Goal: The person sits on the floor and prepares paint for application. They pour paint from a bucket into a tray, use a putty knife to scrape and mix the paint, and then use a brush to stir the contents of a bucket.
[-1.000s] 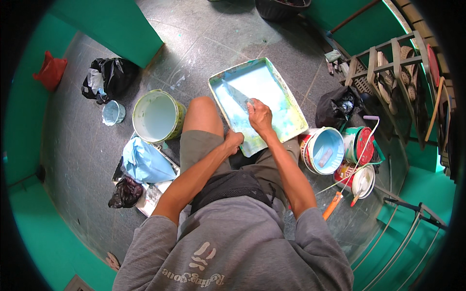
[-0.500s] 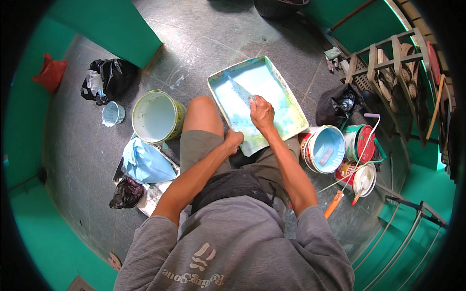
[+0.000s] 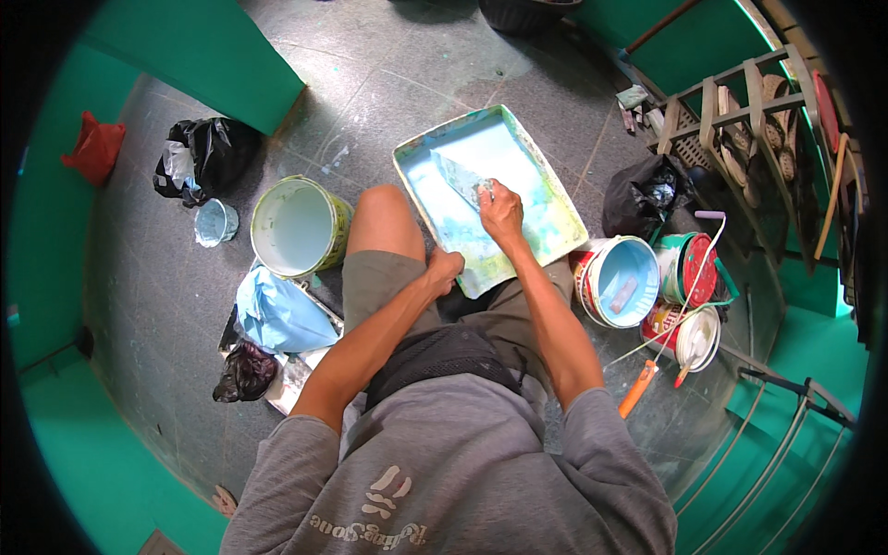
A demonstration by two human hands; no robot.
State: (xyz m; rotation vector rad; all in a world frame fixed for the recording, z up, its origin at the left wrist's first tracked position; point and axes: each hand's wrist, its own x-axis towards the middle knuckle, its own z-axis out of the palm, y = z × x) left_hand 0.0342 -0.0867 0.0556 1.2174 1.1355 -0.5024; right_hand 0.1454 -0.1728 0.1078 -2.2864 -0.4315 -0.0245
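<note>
A large rectangular paint tray, smeared with pale blue and yellowish paint, lies tilted in front of my knees with light blue paint inside. My left hand is closed on its near left corner. In my right hand is a paint-smeared scraper with a wide flat blade. The blade points toward the far left of the tray, over the paint. My fingers hide most of its handle.
Left of my knee stands a bucket beside a small paint cup. A blue cloth-like bundle lies nearer. On the right are a pale blue-lined bucket, a roller frame, a black bag and a shoe rack.
My right hand has shifted slightly, and the scraper's blade has turned and its tip moved a little nearer. The left hand still grips the tray's corner.
</note>
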